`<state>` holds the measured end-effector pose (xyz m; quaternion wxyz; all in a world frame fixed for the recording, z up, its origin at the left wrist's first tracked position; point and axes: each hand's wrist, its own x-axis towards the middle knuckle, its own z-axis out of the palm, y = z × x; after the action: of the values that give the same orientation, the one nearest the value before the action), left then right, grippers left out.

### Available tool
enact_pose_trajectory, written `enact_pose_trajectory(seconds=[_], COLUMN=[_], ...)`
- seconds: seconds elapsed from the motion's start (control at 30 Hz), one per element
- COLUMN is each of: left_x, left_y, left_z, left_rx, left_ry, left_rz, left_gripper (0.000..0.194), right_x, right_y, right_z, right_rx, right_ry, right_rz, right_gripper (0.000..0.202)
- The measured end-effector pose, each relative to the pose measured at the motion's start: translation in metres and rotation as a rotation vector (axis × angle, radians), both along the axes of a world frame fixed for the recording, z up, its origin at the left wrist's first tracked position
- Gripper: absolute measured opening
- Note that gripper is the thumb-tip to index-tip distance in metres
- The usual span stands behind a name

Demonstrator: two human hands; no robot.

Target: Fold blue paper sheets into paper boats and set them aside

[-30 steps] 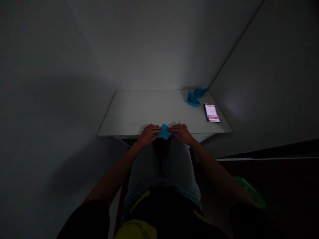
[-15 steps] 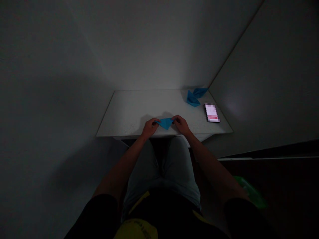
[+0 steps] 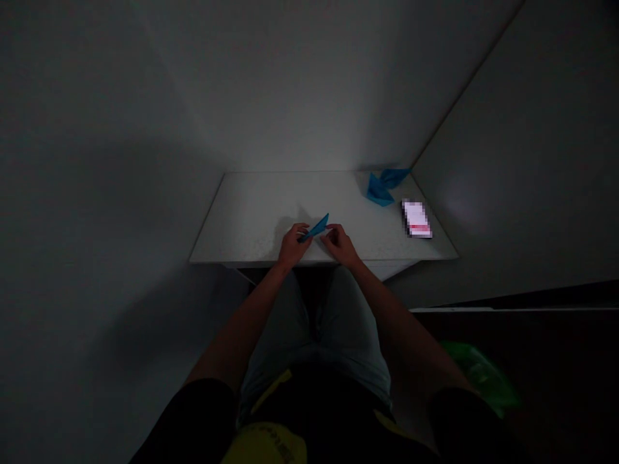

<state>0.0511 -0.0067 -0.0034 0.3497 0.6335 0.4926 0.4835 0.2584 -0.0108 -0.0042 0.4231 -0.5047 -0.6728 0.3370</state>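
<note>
A small folded blue paper (image 3: 318, 227) is tilted over the front part of the white table (image 3: 256, 206), its pointed end up and to the right. My left hand (image 3: 293, 245) grips its lower left end. Close to the paper's right side is my right hand (image 3: 339, 243), thumb and fingers apart, with nothing visible between them. Two folded blue paper boats, one nearer (image 3: 379, 191) and one behind it (image 3: 395, 177), rest at the table's back right corner.
A phone with a lit screen (image 3: 416, 219) lies at the table's right side. Walls border the table behind and on the right. A green plastic bag (image 3: 478, 374) is on the dark floor at the lower right.
The held blue paper has turned from lying wide between both hands to a narrow, slanted position. My right hand has let go of it. The view has shifted slightly.
</note>
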Motion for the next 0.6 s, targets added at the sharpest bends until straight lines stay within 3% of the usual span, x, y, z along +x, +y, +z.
enact_pose_trajectory(seconds=[0.1,0.2,0.37,0.6], left_x=[-0.001,-0.001,-0.001,-0.005], left_y=[-0.003,-0.005,-0.005,0.000], left_z=[0.002,0.003,0.002,0.001], left_rx=[0.029,0.025,-0.009,-0.098], left_ry=[0.052,0.097,0.075,0.052], left_rz=[-0.082,-0.160,-0.222,-0.284], left_gripper=[0.038,0.043,0.045,0.043], right_x=[-0.011,-0.012,-0.002,0.012], right_y=[-0.001,0.001,0.007,0.012], right_z=[0.002,0.001,-0.005,-0.004], right_rx=[-0.055,-0.070,-0.058,-0.082], right_ry=[-0.103,-0.160,-0.110,-0.048], right_rz=[0.008,0.007,0.097,0.217], right_gripper=[0.064,0.063,0.059,0.069])
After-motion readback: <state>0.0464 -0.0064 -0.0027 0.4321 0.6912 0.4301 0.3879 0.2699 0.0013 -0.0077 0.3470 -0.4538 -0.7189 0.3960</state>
